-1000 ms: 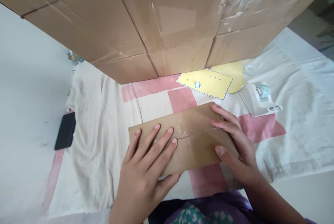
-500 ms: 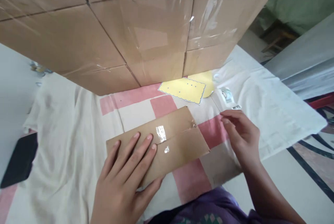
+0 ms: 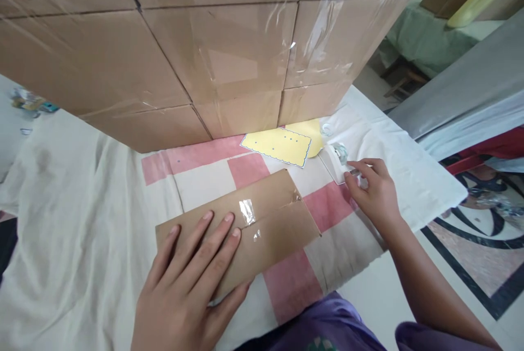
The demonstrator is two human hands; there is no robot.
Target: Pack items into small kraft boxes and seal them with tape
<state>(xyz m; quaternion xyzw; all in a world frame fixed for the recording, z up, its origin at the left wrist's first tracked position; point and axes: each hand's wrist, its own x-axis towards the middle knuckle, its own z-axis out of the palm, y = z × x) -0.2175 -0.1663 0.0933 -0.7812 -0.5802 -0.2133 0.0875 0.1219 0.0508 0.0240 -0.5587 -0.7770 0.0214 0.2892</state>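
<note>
A flat brown cardboard piece with a strip of clear tape on its seam lies on a pink and cream checked cloth. My left hand rests flat on its left half, fingers spread. My right hand has reached off to the right and its fingertips pinch the near corner of a small white packet with a greenish picture on it. A yellow card with a blue wavy border lies just beyond the cardboard.
A wall of stacked, taped cardboard boxes rises right behind the cloth. A pale sheet covers the floor to the left. Patterned floor tile and grey and green bedding lie to the right.
My right hand left the cardboard piece and moved right and away to the white packet. The left hand stayed flat on the cardboard. The camera turned to the right.
</note>
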